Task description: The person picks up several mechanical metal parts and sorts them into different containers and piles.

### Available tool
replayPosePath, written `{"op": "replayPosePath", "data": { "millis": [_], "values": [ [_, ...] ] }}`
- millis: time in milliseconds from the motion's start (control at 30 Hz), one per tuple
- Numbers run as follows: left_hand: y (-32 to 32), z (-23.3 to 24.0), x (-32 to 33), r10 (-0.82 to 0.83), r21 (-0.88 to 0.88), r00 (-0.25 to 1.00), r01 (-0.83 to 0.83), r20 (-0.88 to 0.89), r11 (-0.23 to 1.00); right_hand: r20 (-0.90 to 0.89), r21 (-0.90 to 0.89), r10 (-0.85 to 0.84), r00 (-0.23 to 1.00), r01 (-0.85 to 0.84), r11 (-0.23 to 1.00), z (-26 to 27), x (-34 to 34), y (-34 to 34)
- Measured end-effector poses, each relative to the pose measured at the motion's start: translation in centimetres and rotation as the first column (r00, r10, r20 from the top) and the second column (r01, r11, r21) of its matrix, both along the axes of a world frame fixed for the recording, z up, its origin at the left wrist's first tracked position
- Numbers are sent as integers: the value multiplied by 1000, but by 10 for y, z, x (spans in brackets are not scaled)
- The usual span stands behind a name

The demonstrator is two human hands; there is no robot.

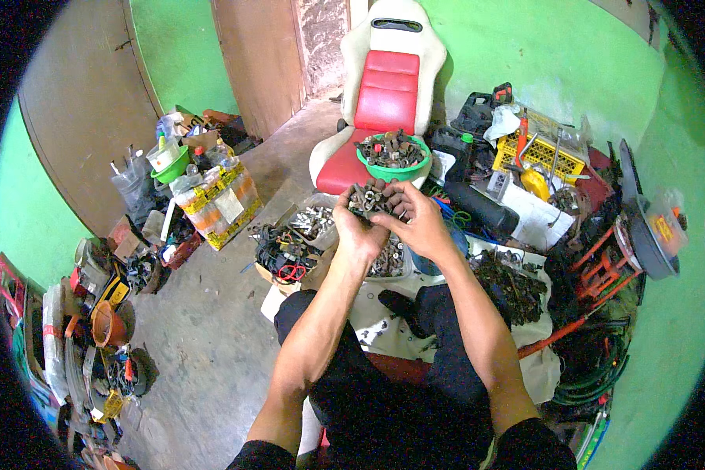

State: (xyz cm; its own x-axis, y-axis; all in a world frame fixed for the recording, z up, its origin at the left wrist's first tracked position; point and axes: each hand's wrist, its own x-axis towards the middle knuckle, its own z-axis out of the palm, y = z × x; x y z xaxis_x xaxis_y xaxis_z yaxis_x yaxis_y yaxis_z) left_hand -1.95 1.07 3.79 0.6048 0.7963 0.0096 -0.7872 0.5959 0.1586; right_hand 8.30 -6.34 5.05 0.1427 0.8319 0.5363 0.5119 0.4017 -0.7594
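Cupped palm up, my left hand (358,229) carries a heap of small metal hardware (369,198), among it nuts and dark bolt-like pieces. My right hand (414,214) curls over the heap from the right, its fingers touching the pieces. Just beyond both hands, a green plastic basin (395,174) full of dark metal parts (390,148) rests on the red and white car seat (382,88). Under my forearms are a tub of silvery fasteners (311,222) and another tub of rusty hardware (388,258), partly hidden.
A box of tangled cables (286,249) stands left of my arms. Dark parts (508,282) lie heaped on a pale sheet (540,335) at right. Beyond are a yellow crate (540,155) and an orange metal frame (605,264). A taped carton (218,202) sits on the concrete floor at left.
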Motion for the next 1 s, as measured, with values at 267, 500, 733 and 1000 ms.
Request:
{"op": "replayPosePath", "data": {
  "millis": [267,500,733,1000],
  "values": [
    [8,-12,-2,-19,25,1000,20,-15,999,-161,-56,154,975,-165,985,-13,9,5],
    [-6,-5,2,12,13,993,-10,-120,1000,-230,-133,197,953,-232,964,-12,20,-2],
    [7,-26,5,-85,5,996,85,23,996,-227,-135,188,956,-222,966,-17,28,2],
    [-12,-2,10,-39,-117,999,36,-27,993,-666,-178,146,732,-345,922,-13,43,-2]
  ]
}}
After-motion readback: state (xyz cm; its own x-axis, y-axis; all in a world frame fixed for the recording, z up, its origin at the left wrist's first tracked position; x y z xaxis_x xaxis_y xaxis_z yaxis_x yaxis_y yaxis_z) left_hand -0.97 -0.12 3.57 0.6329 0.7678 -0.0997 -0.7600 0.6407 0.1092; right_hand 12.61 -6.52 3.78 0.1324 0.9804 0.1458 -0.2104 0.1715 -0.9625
